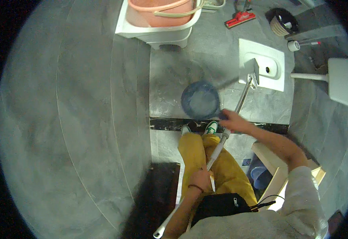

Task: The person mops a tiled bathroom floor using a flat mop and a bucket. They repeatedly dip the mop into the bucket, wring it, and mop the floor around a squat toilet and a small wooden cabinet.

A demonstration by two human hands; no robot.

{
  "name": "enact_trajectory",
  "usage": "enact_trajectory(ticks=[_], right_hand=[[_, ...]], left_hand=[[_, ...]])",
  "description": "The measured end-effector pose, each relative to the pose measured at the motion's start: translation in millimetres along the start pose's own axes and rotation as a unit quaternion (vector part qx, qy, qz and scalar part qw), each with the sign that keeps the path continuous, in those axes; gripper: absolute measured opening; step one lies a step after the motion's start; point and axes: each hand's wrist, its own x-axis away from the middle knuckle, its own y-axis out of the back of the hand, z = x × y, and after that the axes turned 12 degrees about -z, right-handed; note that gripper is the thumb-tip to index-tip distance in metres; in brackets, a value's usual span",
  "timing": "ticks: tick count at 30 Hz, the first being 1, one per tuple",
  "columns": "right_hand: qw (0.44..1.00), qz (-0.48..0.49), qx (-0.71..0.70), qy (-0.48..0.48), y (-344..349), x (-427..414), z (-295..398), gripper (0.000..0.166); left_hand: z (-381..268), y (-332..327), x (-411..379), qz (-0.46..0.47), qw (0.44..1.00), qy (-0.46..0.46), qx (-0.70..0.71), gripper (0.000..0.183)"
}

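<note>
My left hand (200,179) is wrapped around the pale lower grip of a long mop pole (217,151) that slants across my legs. At the pole's far end, a grey sponge mop head (252,69) with a metal clamp is over the near left side of a white squat toilet (277,64). My right hand (234,122) grips the short handle of a round blue water dipper (201,100), blurred, above the grey tiles. The right hand crosses in front of the pole; whether it also touches it cannot be told.
A white tub (171,34) holding a pink plastic bucket (162,15) stands at the back. A red-headed floor tool (240,19), a waste basket (278,28) and a toilet brush holder (293,46) are farther right. A black door sill (168,123) runs beneath my shoes.
</note>
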Motion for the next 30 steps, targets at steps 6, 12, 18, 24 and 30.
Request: enact_trajectory(ticks=[6, 12, 18, 24, 30], right_hand=[[0.995, -0.045, -0.064, -0.060, -116.0, -61.3, -76.6, 0.037], [0.847, -0.228, -0.460, -0.135, -128.8, -77.7, -132.2, 0.012], [0.713, -0.380, -0.580, -0.105, -73.9, -48.0, -121.7, 0.009], [0.657, -0.389, -0.645, 0.005, -10.4, -11.7, -102.0, 0.008], [0.685, -0.389, -0.616, 0.012, 3.6, 57.6, -129.9, 0.010]], left_hand=[[13.6, -15.3, -9.0, 0.015, 0.999, -0.001, -0.030, 0.037], [21.6, -19.4, -9.4, 0.005, 0.997, -0.062, -0.041, 0.033], [2.6, -15.7, 2.4, 0.023, 0.998, -0.052, -0.033, 0.032], [13.3, 4.8, -17.3, 0.013, 0.997, -0.004, -0.076, 0.030], [23.1, 36.8, -46.7, -0.056, 0.988, -0.070, -0.123, 0.029]])
